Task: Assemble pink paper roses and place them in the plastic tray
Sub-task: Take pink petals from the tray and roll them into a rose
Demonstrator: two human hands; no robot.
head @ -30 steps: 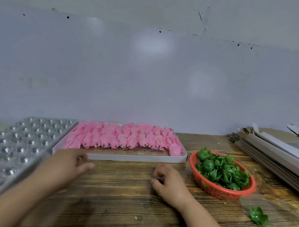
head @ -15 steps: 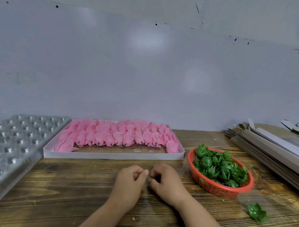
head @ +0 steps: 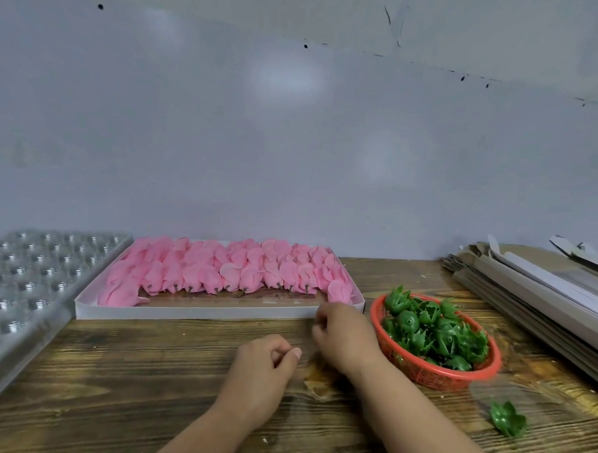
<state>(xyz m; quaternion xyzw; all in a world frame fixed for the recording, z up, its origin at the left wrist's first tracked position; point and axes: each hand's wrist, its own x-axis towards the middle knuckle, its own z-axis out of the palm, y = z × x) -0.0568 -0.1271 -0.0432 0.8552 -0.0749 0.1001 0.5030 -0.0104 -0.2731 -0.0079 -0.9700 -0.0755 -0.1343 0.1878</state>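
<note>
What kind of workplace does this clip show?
Probably a small craft or piecework bench for artificial flowers. A white box holds rows of pink paper roses, a red basket is full of green calyx pieces, and a clear plastic tray waits on the wooden table.

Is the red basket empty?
No, the red basket is heaped with green leaf caps.

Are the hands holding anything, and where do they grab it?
It cannot be told: both the left hand and the right hand have curled fingers, but nothing shows in either grip.
</note>
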